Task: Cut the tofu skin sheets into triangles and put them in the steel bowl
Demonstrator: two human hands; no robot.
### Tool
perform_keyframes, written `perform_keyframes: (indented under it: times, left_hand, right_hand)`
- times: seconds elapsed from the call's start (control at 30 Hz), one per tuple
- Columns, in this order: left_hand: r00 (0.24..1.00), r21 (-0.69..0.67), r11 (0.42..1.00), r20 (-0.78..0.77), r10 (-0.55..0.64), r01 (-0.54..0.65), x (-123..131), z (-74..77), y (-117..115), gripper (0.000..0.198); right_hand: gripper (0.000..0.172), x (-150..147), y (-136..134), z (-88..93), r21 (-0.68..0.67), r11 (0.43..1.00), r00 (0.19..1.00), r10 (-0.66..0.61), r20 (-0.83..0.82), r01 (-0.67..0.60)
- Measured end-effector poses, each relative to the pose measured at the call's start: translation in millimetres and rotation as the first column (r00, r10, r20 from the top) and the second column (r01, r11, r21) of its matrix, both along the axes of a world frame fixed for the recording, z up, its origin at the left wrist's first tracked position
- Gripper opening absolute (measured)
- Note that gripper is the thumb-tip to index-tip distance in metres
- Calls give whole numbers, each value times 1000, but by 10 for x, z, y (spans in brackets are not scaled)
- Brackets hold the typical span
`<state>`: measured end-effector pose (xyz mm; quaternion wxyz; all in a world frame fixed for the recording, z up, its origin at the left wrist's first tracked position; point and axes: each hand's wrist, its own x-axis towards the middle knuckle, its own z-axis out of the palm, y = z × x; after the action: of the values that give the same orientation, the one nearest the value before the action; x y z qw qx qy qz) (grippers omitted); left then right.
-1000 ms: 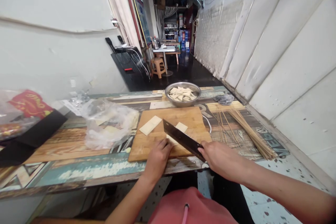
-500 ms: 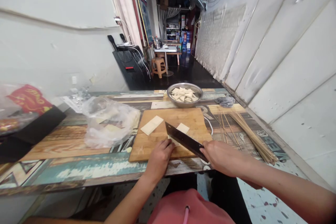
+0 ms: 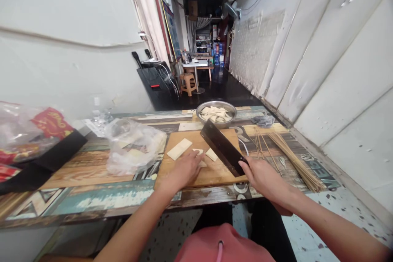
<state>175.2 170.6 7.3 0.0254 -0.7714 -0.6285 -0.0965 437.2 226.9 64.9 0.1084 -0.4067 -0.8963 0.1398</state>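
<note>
My right hand is closed round the handle of a dark cleaver, its blade raised and slanting over the wooden cutting board. My left hand lies on the board with fingers stretched out, touching small cut pieces of a flat cream-coloured food that resembles tofu sheet. Another cut piece rests just left of the blade. Beyond my left hand is a longer cream-coloured rectangular slab. A metal bowl behind the board holds many triangular cream-coloured pieces.
Left of the board sits a clear plastic bag with flat pieces inside. Thin wooden skewers and a grey crumpled cloth or bag lie on the right. A black box with red-printed packaging stands at far left.
The cleaver has lifted off the board, its blade now more broadside to me. My left hand has moved forward onto the cut pieces, its fingers reaching out. The view has shifted slightly.
</note>
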Motion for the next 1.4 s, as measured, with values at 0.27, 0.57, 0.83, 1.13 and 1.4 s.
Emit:
perform_keyframes:
  times: [0.27, 0.57, 0.83, 1.13, 1.4]
  left_hand:
    - [993, -346, 938, -110, -45, 4, -85, 283, 421, 66]
    - [1000, -371, 928, 30, 10, 2, -115, 306, 706, 46]
    - [939, -205, 967, 276, 203, -149, -318, 602, 1444, 27]
    - [936, 67, 968, 281, 214, -241, 2, 813, 1717, 41]
    - [993, 25, 994, 49, 106, -107, 430, -50, 583, 33]
  right_hand:
    - [37, 184, 10, -194, -78, 996, 997, -55, -60, 50]
    - [39, 346, 1, -391, -251, 961, 980, -154, -129, 118]
    - [40, 472, -4, -582, -282, 945, 948, -230, -220, 163]
    - [39, 518, -16, -595, -354, 921, 936, -259, -239, 165]
    - [40, 432, 28, -441, -275, 946, 963, -219, -159, 169]
